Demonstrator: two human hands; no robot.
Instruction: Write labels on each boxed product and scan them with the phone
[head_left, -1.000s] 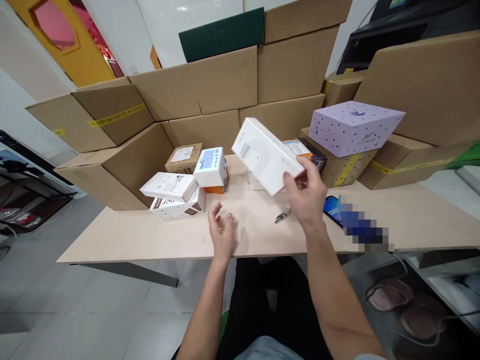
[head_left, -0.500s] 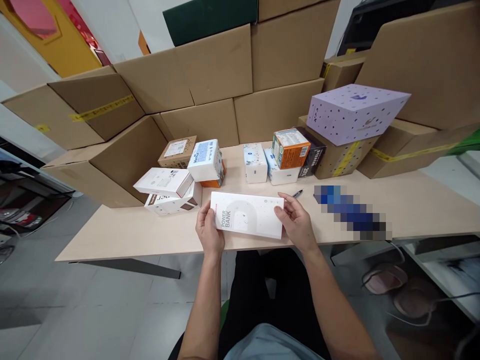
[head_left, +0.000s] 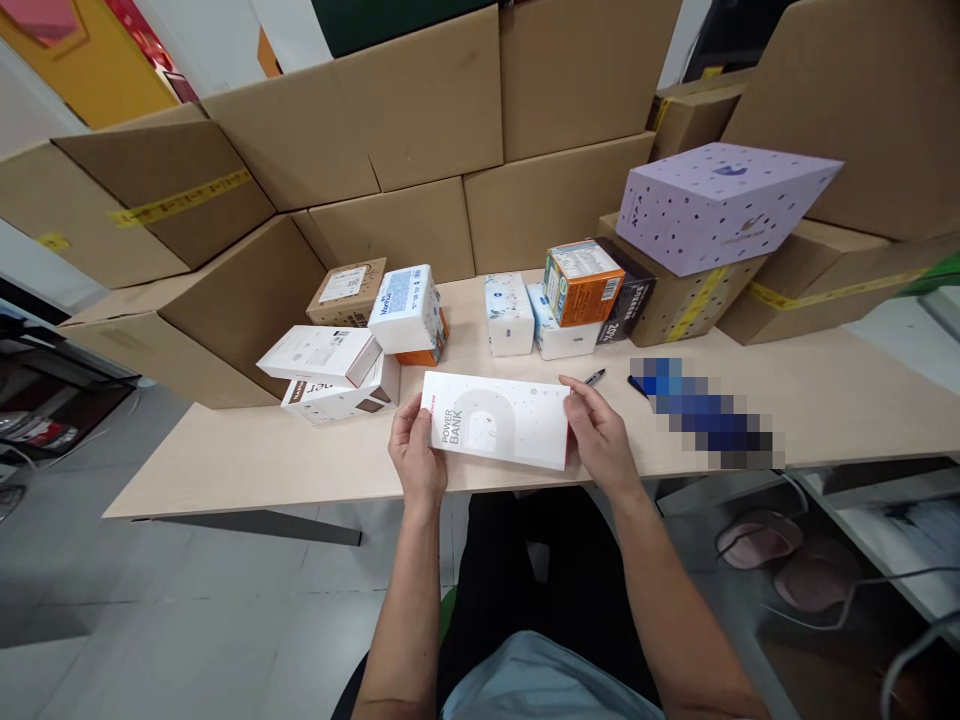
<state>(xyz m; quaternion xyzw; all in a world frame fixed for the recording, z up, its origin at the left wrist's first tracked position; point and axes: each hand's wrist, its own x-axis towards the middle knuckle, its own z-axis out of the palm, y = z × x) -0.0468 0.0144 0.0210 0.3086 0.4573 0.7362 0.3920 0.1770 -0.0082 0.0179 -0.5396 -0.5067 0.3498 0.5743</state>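
Note:
A flat white box printed POWER BANK point(head_left: 496, 420) is held between my two hands over the front of the table. My left hand point(head_left: 417, 448) grips its left end, fingers behind and thumb at the edge. Closed on the right end is my right hand point(head_left: 601, 432), with the thumb along the box's edge. Just behind that hand lies a pen point(head_left: 595, 377). To the left, a white box point(head_left: 321, 354) rests askew on another white box point(head_left: 345, 393). A tissue pack point(head_left: 405, 308) sits on an orange box point(head_left: 426, 355) beside them.
Farther back on the table point(head_left: 247, 455) are two more tissue packs point(head_left: 510, 318), an orange carton point(head_left: 583, 283) and a dark box point(head_left: 628, 295). A lilac box point(head_left: 720, 210) tops a carton on the right. Cardboard panels point(head_left: 390, 235) wall the back. A blurred blue item point(head_left: 697, 408) lies at right.
The view has shifted slightly. My right thumb has moved from the top face of the power bank box to its right edge. Both hands still hold it.

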